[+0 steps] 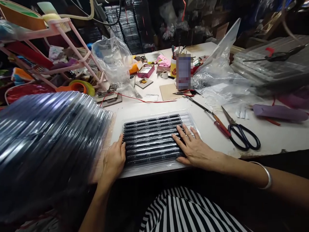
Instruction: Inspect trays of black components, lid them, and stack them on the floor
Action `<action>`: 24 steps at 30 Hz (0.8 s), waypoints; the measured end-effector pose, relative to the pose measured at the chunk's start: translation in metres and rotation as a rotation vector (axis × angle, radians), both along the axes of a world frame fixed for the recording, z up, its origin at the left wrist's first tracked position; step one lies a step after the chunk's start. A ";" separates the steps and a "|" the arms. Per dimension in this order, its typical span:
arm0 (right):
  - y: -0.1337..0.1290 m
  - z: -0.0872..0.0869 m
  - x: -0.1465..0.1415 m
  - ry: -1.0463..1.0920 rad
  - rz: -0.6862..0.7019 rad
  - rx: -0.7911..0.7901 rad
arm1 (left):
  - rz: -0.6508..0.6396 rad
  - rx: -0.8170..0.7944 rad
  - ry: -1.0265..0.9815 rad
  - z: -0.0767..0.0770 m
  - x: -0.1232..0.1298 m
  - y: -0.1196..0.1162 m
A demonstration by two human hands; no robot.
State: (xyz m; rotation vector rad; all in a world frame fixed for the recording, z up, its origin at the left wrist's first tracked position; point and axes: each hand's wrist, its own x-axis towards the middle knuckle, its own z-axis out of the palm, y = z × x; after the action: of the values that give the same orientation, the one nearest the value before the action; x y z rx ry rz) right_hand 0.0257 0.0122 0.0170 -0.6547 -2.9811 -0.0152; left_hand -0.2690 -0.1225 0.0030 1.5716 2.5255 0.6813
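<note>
Clear tray (156,168): black strips (152,138) in rows, on white table (205,119)
Left hand (114,158): on the edge, cannot tell if clamped
Right hand (194,148): fingers splayed over those strips

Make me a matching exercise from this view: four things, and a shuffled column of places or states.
Things:
1. left hand
2. right hand
3. scissors
4. plastic rack

Places or states:
A. pink, standing toward the far left
B. fingers spread over the right part of the clear plastic tray
C. at the tray's left edge
D. black-handled, lying at the right of the white table

Right pairs: 1-C, 2-B, 3-D, 4-A
</note>
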 end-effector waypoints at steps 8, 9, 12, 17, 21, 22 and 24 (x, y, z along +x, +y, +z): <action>0.035 -0.013 0.021 0.188 -0.191 -0.096 | -0.030 0.170 -0.411 0.002 -0.018 -0.022; 0.040 -0.017 0.023 0.265 -0.332 -0.089 | -0.048 0.182 -0.434 0.002 -0.020 -0.024; 0.048 -0.026 0.023 0.430 -0.612 -0.198 | -0.102 0.217 -0.461 0.002 -0.021 -0.027; 0.043 -0.020 0.017 0.675 -0.654 -0.596 | -0.148 0.230 -0.410 -0.002 -0.018 -0.027; 0.038 -0.006 0.016 0.866 -0.701 -0.933 | -0.146 0.198 -0.375 -0.001 -0.013 -0.027; 0.038 -0.002 0.017 0.917 -0.713 -0.999 | -0.143 0.190 -0.364 0.000 -0.012 -0.028; 0.038 0.004 0.017 1.016 -0.711 -1.087 | -0.140 0.169 -0.345 0.002 -0.010 -0.027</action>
State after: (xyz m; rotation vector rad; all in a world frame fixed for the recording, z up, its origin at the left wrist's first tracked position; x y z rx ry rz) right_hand 0.0429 0.0498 0.0210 -1.2285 -1.4821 1.4182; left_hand -0.2787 -0.1499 0.0054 1.5070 2.1376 1.0660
